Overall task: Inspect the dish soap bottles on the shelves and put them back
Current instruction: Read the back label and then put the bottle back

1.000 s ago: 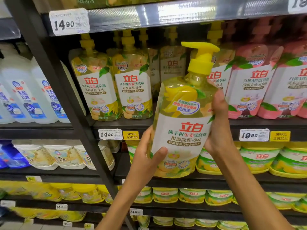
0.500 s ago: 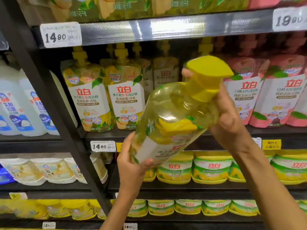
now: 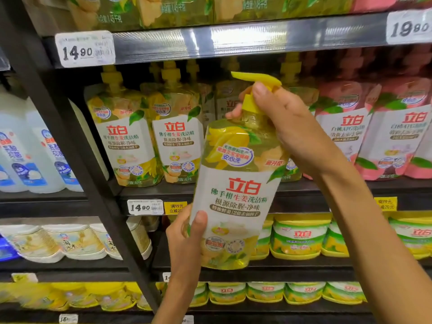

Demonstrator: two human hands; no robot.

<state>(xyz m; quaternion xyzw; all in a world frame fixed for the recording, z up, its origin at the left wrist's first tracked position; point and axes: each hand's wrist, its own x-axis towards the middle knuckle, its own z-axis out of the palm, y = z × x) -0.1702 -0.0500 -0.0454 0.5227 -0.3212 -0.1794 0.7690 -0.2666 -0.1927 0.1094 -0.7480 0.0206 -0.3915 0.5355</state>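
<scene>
Since half a second earlier we had swung the dish soap bottle [image 3: 236, 190] from a steep tilt back to nearly upright, label facing us. Our right hand [image 3: 292, 134] gripped the neck under the yellow pump [image 3: 254, 90]; our left hand [image 3: 187, 232] held the lower edge, thumb on the label. Bottle was held in front of the middle shelf [image 3: 233, 190], not on it. Judgement: inspection nearly finished, return to the row of matching bottles [image 3: 149, 141] pending.

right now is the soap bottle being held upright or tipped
Nearly upright, leaning slightly: the soap bottle has its yellow pump on top, left hand low, right hand at the neck.
</scene>
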